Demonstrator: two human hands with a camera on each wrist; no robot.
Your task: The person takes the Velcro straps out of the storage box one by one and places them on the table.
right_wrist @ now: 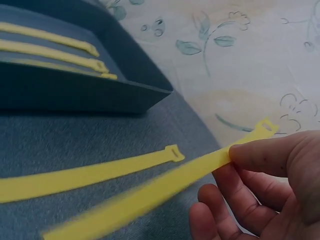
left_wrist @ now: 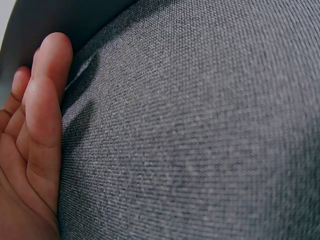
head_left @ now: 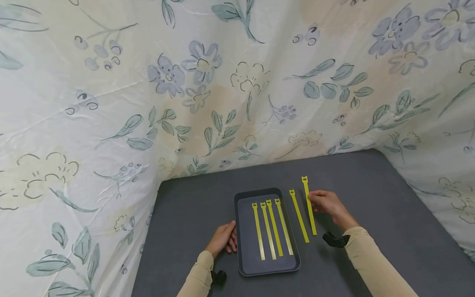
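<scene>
My right hand (head_left: 331,205) pinches a yellow hook-and-loop cable tie (head_left: 311,218) between thumb and fingers, near its slotted head. In the right wrist view this held cable tie (right_wrist: 145,197) is raised at a slant, its tail blurred. A second loose cable tie (head_left: 299,216) lies on the table between it and the tray. My left hand (head_left: 222,238) rests at the left side of the dark grey tray (head_left: 246,239), with its fingers against or close to the wall. Several yellow cable ties (head_left: 272,227) lie side by side inside the tray, slotted heads toward the far end.
The tray stands on a dark grey cloth-covered table (head_left: 193,206). A floral curtain (head_left: 222,90) hangs along the table's far edge and both sides. Dark bands (head_left: 335,239) sit at both wrists, over light sleeves.
</scene>
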